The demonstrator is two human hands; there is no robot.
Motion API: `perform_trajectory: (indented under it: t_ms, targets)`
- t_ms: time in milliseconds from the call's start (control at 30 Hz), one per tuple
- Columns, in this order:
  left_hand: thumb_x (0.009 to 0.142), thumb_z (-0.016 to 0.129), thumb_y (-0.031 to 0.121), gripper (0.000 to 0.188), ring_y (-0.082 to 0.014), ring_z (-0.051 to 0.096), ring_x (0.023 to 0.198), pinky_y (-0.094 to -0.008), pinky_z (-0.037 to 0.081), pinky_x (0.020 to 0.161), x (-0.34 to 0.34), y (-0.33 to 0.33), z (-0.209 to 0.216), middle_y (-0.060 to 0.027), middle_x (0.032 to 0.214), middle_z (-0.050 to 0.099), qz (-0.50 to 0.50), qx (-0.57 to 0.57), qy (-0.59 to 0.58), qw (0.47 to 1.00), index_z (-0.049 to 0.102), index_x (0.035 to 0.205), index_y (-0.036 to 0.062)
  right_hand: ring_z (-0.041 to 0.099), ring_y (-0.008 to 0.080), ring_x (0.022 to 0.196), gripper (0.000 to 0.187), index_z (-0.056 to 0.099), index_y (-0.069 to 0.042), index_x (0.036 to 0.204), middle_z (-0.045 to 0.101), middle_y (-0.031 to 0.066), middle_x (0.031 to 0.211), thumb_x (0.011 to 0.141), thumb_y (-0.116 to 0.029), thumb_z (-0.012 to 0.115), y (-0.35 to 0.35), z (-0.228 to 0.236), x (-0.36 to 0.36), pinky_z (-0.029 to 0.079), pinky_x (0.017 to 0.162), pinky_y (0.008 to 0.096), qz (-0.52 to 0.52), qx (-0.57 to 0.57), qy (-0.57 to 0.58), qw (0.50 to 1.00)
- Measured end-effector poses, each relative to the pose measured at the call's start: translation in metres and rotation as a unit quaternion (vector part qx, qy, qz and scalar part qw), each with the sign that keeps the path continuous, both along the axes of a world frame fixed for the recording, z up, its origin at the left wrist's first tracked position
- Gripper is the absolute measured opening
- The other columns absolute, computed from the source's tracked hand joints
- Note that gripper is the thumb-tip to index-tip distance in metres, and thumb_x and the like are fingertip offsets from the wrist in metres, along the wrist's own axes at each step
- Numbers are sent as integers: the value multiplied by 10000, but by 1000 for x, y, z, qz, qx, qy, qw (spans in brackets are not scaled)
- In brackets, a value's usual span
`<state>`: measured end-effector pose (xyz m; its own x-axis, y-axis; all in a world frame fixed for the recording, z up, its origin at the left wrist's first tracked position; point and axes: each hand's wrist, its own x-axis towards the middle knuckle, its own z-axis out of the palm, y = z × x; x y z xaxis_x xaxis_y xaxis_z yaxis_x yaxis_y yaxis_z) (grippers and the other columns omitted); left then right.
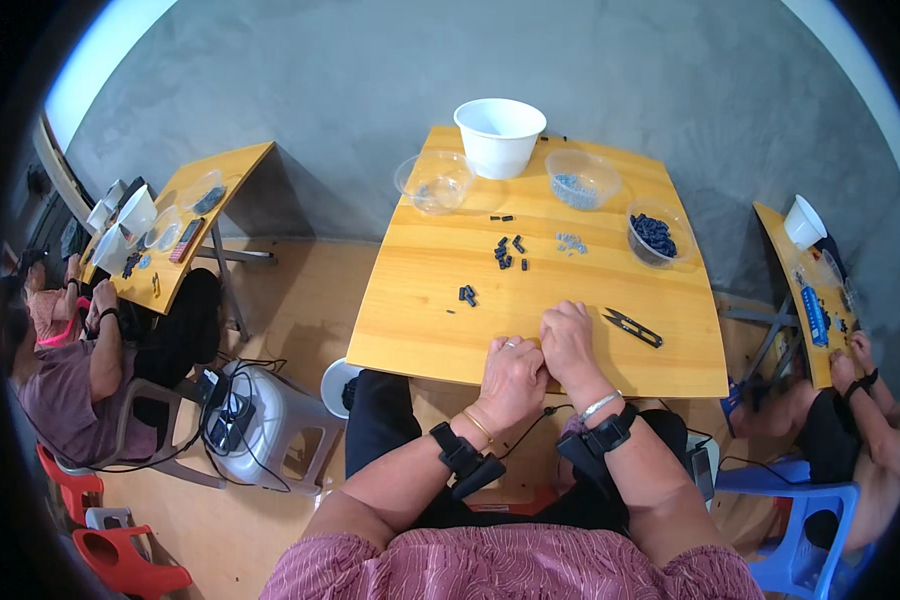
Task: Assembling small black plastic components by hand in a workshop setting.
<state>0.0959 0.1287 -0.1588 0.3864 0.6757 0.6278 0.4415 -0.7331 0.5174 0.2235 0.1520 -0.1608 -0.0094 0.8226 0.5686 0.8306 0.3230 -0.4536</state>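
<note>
At the near edge of the wooden table (420, 335), my left hand (513, 380) and my right hand (568, 345) meet with curled fingers. Whatever they grip is hidden beneath the fingers. A pair of black thread snips (634, 327) lies to the right of my right hand. Ahead and to the left is a small cluster of dark plastic pieces (468, 296), with a larger scatter of dark pieces (510, 252) beyond it. Small translucent grey bits (571, 243) form a loose pile at centre right.
Farther back stand a white bucket (500, 145), a clear tub (435, 185), a clear tub with grey bits (582, 180) and a tub of dark pieces (654, 237). Other people work at side tables. A white bin (338, 385) and corded stool (270, 420) stand left.
</note>
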Motion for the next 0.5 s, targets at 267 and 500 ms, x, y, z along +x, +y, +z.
perform_trajectory:
  t_ms: [267, 500]
  targets:
    - [627, 584, 30, 82, -271, 509, 666, -362, 353, 630, 0, -4, -2, -87, 634, 529, 20, 3, 31, 999, 525, 593, 75, 474, 320, 706, 101, 518, -72, 540, 515, 107, 656, 638, -53, 503, 2, -7, 1, 368, 614, 436, -24, 22, -32, 999]
    - [631, 601, 55, 86, -272, 514, 655, -371, 357, 617, 1, -3, -1, -86, 632, 535, 14, 35, -8, 999, 528, 588, 71, 516, 324, 710, 110, 585, -107, 576, 571, 104, 674, 666, -101, 521, 5, 1, 2, 398, 631, 444, -45, -63, 18, 997]
